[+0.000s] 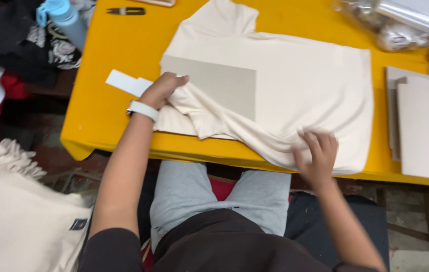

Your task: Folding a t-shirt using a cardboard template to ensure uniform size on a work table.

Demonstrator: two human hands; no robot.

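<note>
Head view: one person seated at the near edge of a yellow table [103,111], both bare hands on a cream shirt [305,85].
Step in hand: by my judgement, folding the shirt around a grey card [224,83]; the near-side cloth is gathered and lifted over the card's lower edge.
Shirt position: spread flat across the table's middle, hem toward the right edge, one sleeve toward the far edge, near side bunched along the near edge.
Left hand [161,90]: fingers clenched on a fold of the shirt by the card's left end; white band on the wrist.
Right hand [316,156]: fingers spread and curled, pressing the shirt's bunched edge at the near edge; grip not closed around it.
Next move calls for: in my view, both hands carrying the fold evenly over the card, keeping it square and the cloth smooth.
Count, shirts on table: one.
Count, cards under the fold: one.
Count, spare boards [426,131]: at least two, stacked at the right edge.
Count, paper slips [126,82]: one, white, just left of the left hand.
Count, snips [125,10]: one, at the far edge.
Count, bottles [68,20]: one, blue, off the far left corner.
Count, cream cloth piles [18,221]: one, off the table, lower left.
</note>
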